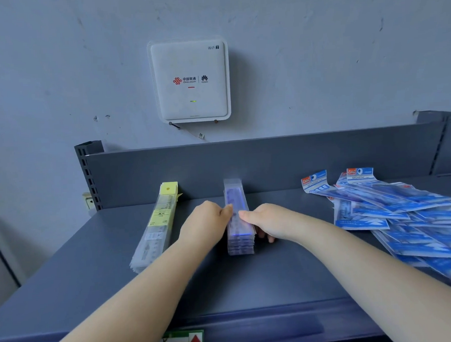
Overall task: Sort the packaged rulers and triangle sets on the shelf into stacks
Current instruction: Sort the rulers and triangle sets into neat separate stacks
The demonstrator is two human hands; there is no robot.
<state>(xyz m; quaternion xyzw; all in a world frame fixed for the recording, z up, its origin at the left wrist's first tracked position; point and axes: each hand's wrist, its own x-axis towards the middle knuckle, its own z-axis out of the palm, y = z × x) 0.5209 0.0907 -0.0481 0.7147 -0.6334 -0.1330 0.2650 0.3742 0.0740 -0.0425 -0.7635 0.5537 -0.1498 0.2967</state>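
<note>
Midway through the sort, as seen from the head camera, a person squares up a stack of purple rulers in clear plastic sleeves (239, 222) at the centre of a grey metal shelf (275, 277). The left hand (206, 223) presses its fingertips against the stack's left edge; the right hand (266, 220) reaches over the top, fingers curled down the right side, so both appear to clasp the pile, though motion blur makes the exact hold hard to read. To the left, well apart, lies a second neat stack of clear rulers with yellow header labels (155, 225), running back to the shelf's rear panel. At right, a loose heap of blue-and-white packaged triangle sets (402, 222) sprawls fanned and overlapping, not yet stacked. Judging by this, two ruler piles are formed and the triangle sets remain the main work left. On the wall above hangs a white square Wi-Fi router (189, 80).
</note>
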